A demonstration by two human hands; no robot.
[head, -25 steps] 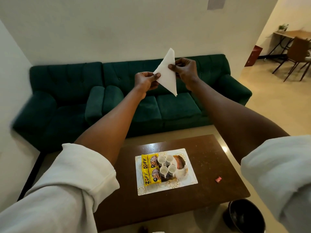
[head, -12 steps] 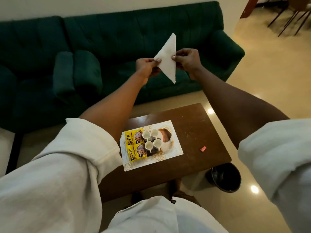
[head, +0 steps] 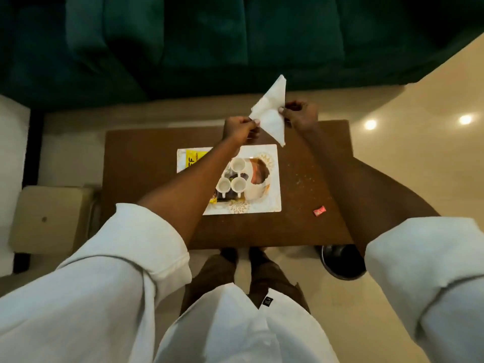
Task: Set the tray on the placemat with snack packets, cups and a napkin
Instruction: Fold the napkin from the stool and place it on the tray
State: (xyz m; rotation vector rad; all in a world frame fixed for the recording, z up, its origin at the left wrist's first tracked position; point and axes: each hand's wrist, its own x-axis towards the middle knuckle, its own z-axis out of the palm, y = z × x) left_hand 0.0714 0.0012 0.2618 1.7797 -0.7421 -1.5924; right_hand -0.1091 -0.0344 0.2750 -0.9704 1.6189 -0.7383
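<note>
A white napkin [head: 272, 111] folded into a triangle hangs in the air above the far edge of the brown table [head: 146, 179]. My left hand [head: 239, 128] pinches its left corner and my right hand [head: 301, 115] pinches its right side. Below my left forearm lies the white placemat [head: 273, 189] with gold patterns. On it sits the tray [head: 258, 188], holding three white cups [head: 238, 185] and yellow snack packets [head: 195, 159]. My forearm hides part of the packets and the tray.
A dark green sofa [head: 209, 43] runs along the far side of the table. A small red wrapper [head: 319, 210] lies on the table to the right. A black bin [head: 340, 262] stands on the floor near the table's front right corner. A beige stool [head: 52, 218] is at left.
The view has tipped downward from the sofa to the table. Both hands have come down with the napkin and are now over the table's far edge.
</note>
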